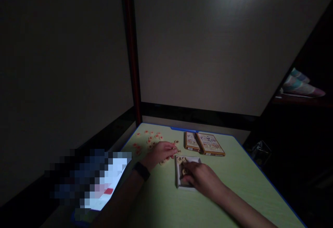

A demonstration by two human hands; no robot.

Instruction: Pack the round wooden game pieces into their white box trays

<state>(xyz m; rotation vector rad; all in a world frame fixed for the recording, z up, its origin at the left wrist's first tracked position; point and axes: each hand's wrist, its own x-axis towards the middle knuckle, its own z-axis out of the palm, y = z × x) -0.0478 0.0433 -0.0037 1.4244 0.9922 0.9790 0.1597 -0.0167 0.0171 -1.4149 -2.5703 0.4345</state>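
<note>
My left hand (164,149) pinches a round piece (179,151) at its three o'clock; my right hand (201,176) reaches inside the tray (194,159) at nine o'clock, grip unclear.

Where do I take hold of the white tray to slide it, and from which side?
Probably the near wall of the tray, left of its middle, pinched over the rim from the near side. The tray lies flat with low walls, the visible pieces in it sit farther back, and the right grip crosses its right side.
</note>
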